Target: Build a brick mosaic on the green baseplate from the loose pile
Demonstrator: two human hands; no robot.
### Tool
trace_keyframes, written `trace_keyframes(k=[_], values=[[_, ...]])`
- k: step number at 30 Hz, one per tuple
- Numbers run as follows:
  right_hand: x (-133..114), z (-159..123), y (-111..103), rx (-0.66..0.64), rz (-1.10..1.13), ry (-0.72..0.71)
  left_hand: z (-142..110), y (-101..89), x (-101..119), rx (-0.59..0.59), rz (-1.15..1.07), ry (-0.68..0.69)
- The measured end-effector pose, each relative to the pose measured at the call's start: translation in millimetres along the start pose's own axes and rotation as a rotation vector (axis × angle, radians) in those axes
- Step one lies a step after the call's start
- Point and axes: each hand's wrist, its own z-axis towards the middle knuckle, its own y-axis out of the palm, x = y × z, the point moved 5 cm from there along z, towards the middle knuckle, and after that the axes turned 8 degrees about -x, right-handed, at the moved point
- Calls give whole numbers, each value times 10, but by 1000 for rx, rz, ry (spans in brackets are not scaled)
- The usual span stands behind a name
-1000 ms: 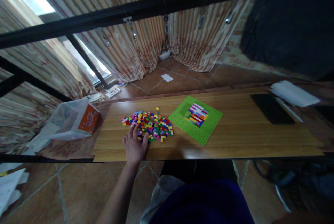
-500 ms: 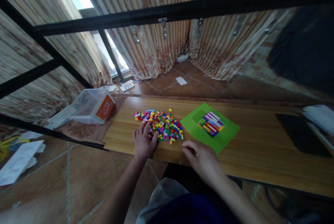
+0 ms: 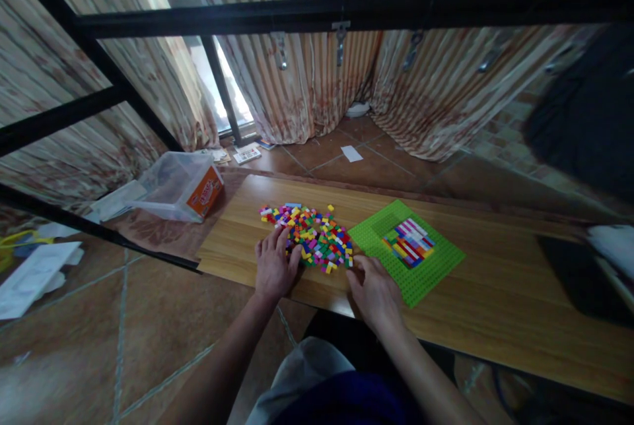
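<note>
A pile of several small coloured bricks [image 3: 317, 237] lies on the wooden table [image 3: 475, 293]. My left hand [image 3: 273, 266] rests flat at the pile's left edge, fingers stretched onto the nearest bricks. My right hand [image 3: 374, 292] lies on the table just right of the pile, fingers loosely curled toward the near corner of the green baseplate [image 3: 436, 266]. A patch of coloured bricks [image 3: 410, 242] is built on the middle of that baseplate.
A clear plastic box with an orange label [image 3: 185, 186] lies on its side left of the table. A black metal frame [image 3: 347, 9] crosses above. Curtains [image 3: 317, 82] hang behind. A dark flat object [image 3: 584, 276] sits at the table's right end.
My right hand came into view and moved forward to the gap between the pile and the baseplate. My left hand stayed on the pile. The view shifted leftward.
</note>
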Motion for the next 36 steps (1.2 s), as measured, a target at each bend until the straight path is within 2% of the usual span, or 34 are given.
trace_keyframes(k=[6, 14, 29, 36], values=[[-32, 55, 27, -35, -103, 35, -6, -7, 3, -4, -8, -3], [-28, 112, 42, 23, -57, -8, -8, -1, 10, -7, -8, -4], [170, 52, -26, 61, 391, 53, -5, 12, -18, 13, 5, 3], [196, 37, -26, 75, 541, -37, -3, 14, -18, 27, 17, 8]])
